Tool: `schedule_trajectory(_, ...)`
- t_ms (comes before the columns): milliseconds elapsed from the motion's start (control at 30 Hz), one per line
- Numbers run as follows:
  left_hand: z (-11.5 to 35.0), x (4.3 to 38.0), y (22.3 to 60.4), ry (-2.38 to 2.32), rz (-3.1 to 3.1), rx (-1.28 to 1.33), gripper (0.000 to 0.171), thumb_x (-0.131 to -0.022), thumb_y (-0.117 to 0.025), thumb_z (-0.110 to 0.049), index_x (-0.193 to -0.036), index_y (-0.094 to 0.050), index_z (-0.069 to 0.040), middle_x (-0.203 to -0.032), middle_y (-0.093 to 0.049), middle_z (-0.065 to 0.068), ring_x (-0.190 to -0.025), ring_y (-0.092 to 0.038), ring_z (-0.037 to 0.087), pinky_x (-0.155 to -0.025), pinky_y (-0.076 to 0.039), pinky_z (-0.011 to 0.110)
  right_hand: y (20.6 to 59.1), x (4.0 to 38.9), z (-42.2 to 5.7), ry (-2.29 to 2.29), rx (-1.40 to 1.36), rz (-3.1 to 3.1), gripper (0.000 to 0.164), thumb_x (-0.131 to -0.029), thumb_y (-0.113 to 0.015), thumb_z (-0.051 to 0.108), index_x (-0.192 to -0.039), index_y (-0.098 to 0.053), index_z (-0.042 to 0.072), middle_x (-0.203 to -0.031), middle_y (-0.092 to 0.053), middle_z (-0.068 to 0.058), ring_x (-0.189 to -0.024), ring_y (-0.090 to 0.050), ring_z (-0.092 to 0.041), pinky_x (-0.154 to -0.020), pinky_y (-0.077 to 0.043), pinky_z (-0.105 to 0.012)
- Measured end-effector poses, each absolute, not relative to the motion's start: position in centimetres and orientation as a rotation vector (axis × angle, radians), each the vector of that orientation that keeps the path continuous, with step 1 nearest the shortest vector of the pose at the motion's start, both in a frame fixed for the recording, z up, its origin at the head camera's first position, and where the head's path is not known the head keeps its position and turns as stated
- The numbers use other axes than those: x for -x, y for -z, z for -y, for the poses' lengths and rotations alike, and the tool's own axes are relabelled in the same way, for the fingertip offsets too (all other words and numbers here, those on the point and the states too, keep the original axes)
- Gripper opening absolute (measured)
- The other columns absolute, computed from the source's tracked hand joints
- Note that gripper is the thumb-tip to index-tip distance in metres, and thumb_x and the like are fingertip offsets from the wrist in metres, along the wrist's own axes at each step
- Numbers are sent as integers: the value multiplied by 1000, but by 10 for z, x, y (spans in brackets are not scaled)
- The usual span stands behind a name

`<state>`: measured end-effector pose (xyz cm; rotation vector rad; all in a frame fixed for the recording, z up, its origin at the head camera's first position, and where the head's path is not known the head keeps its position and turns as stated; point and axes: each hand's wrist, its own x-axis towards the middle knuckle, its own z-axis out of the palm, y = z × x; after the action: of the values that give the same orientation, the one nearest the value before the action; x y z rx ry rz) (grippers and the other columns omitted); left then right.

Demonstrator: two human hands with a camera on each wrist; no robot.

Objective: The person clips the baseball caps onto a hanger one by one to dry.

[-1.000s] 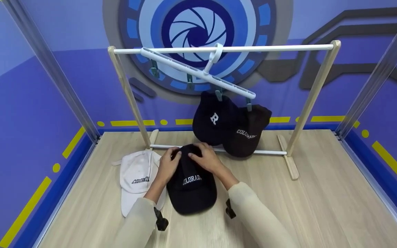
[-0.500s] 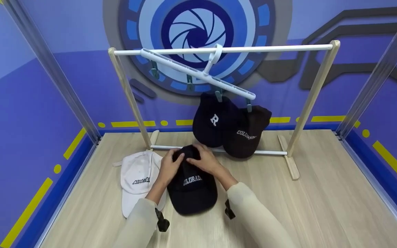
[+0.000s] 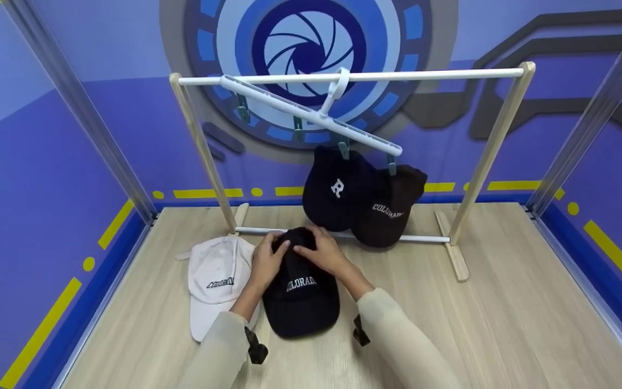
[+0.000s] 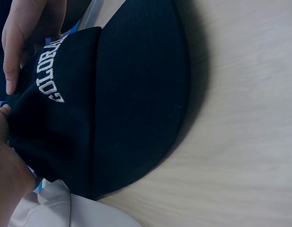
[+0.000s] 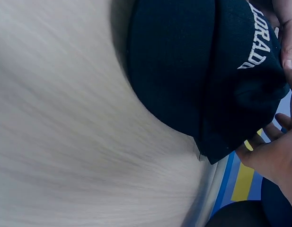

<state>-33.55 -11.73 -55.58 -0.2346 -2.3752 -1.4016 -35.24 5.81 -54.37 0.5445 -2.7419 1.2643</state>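
A black baseball cap (image 3: 301, 310) lettered COLORADO lies on the table, brim toward me. My left hand (image 3: 266, 263) grips the left side of its crown, thumb on top. On the opposite side my right hand (image 3: 328, 253) does the same, and the two thumbs lie close together. Both wrist views show the brim (image 4: 141, 94) resting near the wood and the crown (image 5: 240, 90) held between the hands. The fingers under the cap's far edge are partly hidden. Just left of my left hand sits a white cap (image 3: 216, 270), also lettered.
A wooden rack (image 3: 492, 151) with a white top rail (image 3: 430, 75) stands behind. From it hangs a tilted white hanger (image 3: 284, 105) with green clips (image 3: 243, 111). A navy cap (image 3: 324, 200) marked R and a dark brown cap (image 3: 381, 229) hang at its lower right end.
Very little differs. The left thumb has shifted slightly toward the right thumb on the crown. The cap stays in place, and the hanging caps have hardly moved.
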Motion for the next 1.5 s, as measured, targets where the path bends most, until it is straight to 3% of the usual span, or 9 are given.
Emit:
schedule_trajectory(667, 114, 330, 552, 1452, 2318, 283, 22, -89, -66, -15, -110, -61, -8, -98, -65, 4, -98, -60, 20, -92, -43, 39, 543, 348, -62, -1357, -539, 2678, 53, -88, -66, 35, -129, -52, 5, -122, -57, -11, -111, -55, -25, -95, -44, -39)
schedule_trajectory(1133, 112, 331, 551, 1515, 2255, 365, 22, -90, -64, -11, -111, -61, -6, -98, -65, 5, -97, -60, 20, -92, -43, 40, 543, 351, -64, -1407, -588, 2667, 53, -91, -63, 33, -133, -49, 5, -124, -60, -10, -118, -54, -24, -101, -40, -42)
schedule_trajectory(1500, 109, 326, 548, 1496, 2272, 385, 22, -89, -66, -14, -109, -61, -9, -100, -65, 4, -98, -60, 19, -91, -44, 39, 540, 343, -66, -1424, -581, 2601, 41, -89, -67, 26, -123, -56, 7, -120, -60, -10, -114, -55, -23, -98, -42, -40)
